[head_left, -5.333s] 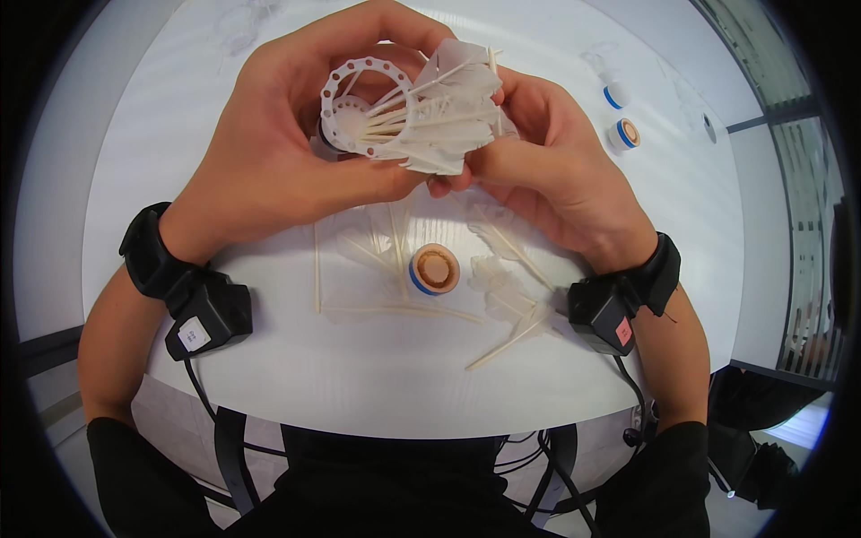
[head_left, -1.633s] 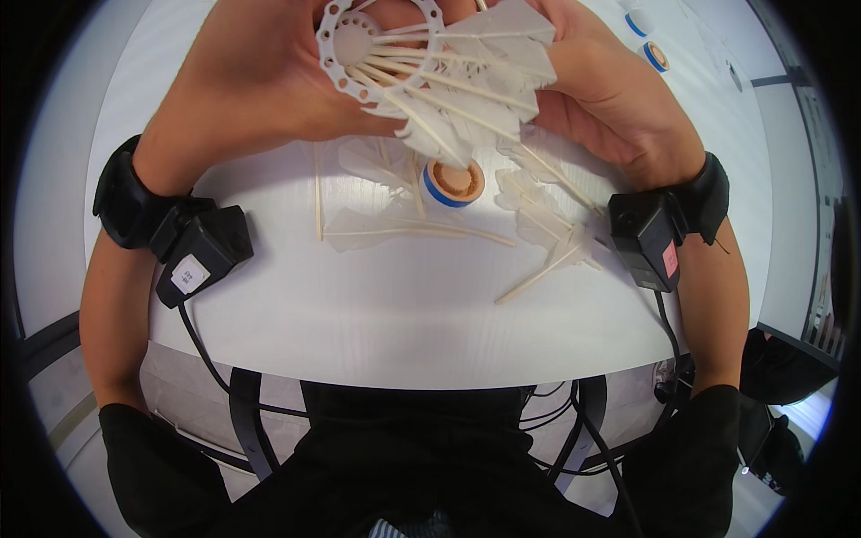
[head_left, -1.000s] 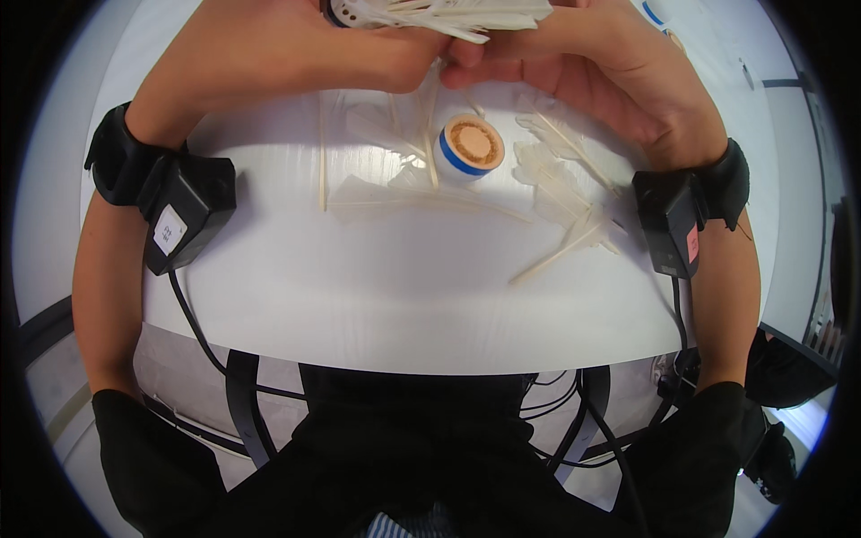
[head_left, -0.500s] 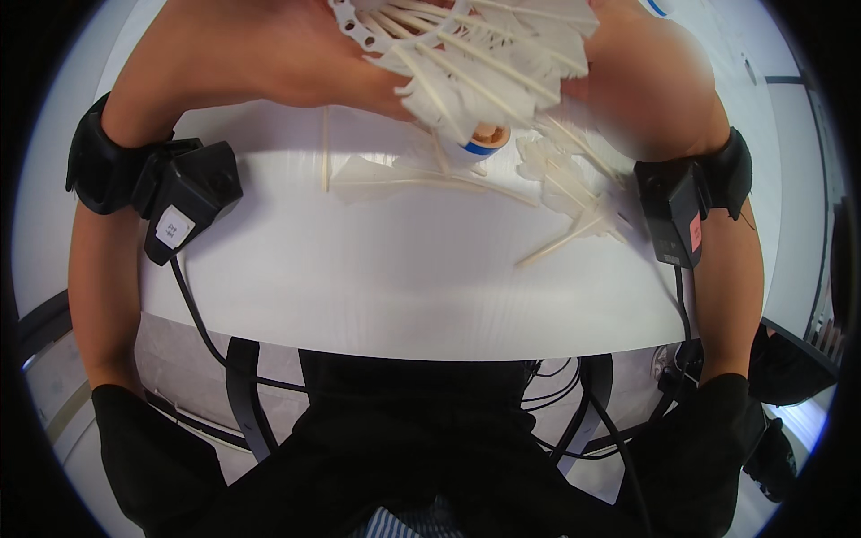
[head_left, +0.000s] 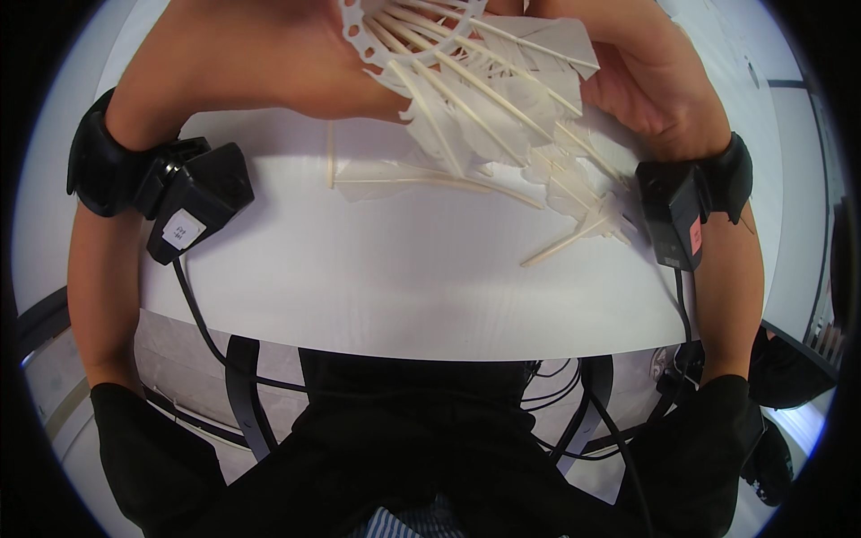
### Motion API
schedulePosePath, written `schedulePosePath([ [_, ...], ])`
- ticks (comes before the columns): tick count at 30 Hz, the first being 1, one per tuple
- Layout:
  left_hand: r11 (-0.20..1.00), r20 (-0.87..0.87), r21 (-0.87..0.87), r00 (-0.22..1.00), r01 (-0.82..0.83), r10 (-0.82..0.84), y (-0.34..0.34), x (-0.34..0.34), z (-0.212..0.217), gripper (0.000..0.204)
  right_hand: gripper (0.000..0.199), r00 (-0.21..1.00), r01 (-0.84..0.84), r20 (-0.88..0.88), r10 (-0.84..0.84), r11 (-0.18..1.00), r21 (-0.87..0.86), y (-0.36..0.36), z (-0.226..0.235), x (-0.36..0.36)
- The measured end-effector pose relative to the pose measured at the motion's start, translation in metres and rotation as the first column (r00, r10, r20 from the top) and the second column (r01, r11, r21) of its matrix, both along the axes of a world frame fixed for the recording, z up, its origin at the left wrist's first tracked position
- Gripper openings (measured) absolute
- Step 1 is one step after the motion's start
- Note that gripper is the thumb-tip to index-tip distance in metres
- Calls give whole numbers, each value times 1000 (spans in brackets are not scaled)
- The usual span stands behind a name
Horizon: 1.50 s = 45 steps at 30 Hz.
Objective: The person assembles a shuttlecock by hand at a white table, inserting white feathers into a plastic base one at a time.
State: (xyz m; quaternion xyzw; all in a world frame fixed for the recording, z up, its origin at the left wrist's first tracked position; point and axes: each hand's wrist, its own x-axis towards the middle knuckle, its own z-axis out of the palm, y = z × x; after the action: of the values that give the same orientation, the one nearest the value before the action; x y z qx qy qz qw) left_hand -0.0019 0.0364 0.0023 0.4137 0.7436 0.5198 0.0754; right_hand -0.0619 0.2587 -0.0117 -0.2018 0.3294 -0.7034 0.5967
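At the left of the frame, a black strapped-on device [head_left: 202, 202] sits at the wrist of the left hand [head_left: 278, 58], which curls round the ringed end of a feather shuttlecock [head_left: 502, 90] at upper centre. Below, a bare quill [head_left: 331, 152] and a long feather [head_left: 386, 172] lie on the white worktop [head_left: 359, 287]; right of them, loose feathers [head_left: 578, 193] overlap. At upper right, the right hand [head_left: 623, 76] is partly behind the shuttlecock, its fingers hidden, so whether it pinches anything cannot be told.
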Motion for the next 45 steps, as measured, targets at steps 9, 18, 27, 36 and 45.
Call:
schedulePosePath([
  [9, 1000, -251, 11, 968, 28, -24, 2, -7, -2, 58, 29, 998, 40, -46, -45, 995, -92, 6, -11, 2],
  [18, 962, 108, 235, 979, 141, -170, -4, -10, -16, 65, 61, 989, 48, -141, -51, 999, -24, 5, -12, 4],
  [27, 970, 33, 193, 987, 151, -160, -8, -16, -20, 66, 63, 983, 49, -175, -48, 999, 1, 2, -7, 5],
  [36, 993, 104, 117, 995, -9, -3, -9, -6, -11, 64, 59, 999, -18, -51, 13, 995, -93, -2, -11, 0],
  [45, 994, 69, 83, 995, -71, 65, -8, -5, -11, 68, 54, 993, -4, -120, -5, 997, -72, -3, -11, 1],
])
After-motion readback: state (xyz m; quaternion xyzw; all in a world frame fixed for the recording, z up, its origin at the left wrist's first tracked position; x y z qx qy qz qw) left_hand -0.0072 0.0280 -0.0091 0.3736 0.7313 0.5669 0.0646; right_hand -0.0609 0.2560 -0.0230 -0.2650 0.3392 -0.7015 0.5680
